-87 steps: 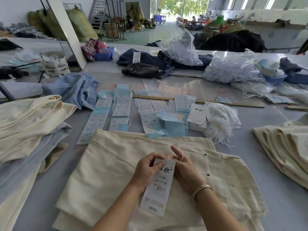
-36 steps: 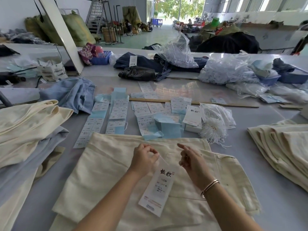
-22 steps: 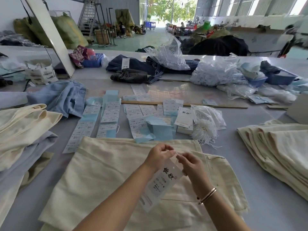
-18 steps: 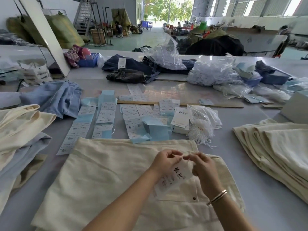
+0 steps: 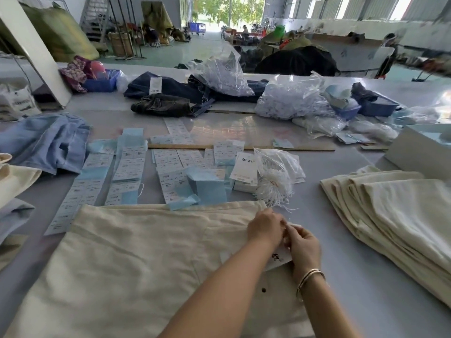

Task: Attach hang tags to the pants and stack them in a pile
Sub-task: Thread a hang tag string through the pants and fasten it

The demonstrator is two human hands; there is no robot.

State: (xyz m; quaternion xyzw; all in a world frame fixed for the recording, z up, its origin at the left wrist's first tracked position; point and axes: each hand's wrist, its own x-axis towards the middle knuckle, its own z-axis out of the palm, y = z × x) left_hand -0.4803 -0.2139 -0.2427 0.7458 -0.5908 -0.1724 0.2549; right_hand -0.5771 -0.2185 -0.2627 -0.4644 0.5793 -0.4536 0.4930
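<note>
Cream pants [image 5: 136, 259] lie flat on the grey table in front of me. My left hand [image 5: 266, 228] and my right hand [image 5: 303, 245] meet at the waistband near the pants' right edge, fingers curled and pinching the thin white string of a hang tag. The white hang tag [image 5: 278, 259] with black characters lies mostly hidden under my hands. A stack of folded cream pants [image 5: 395, 215] sits to the right.
Sticker sheets and blue backing paper [image 5: 127, 167] lie beyond the pants, with a bundle of white strings [image 5: 274, 189] and spare hang tags [image 5: 244, 168]. Cream and blue pants [image 5: 14, 181] are piled at left. Bags of strings, dark jeans and a white box [image 5: 422, 147] stand farther back.
My hands have come together and moved right to the waistband edge. The hang tag, earlier held up in plain view, now lies low under my hands. My view has shifted right.
</note>
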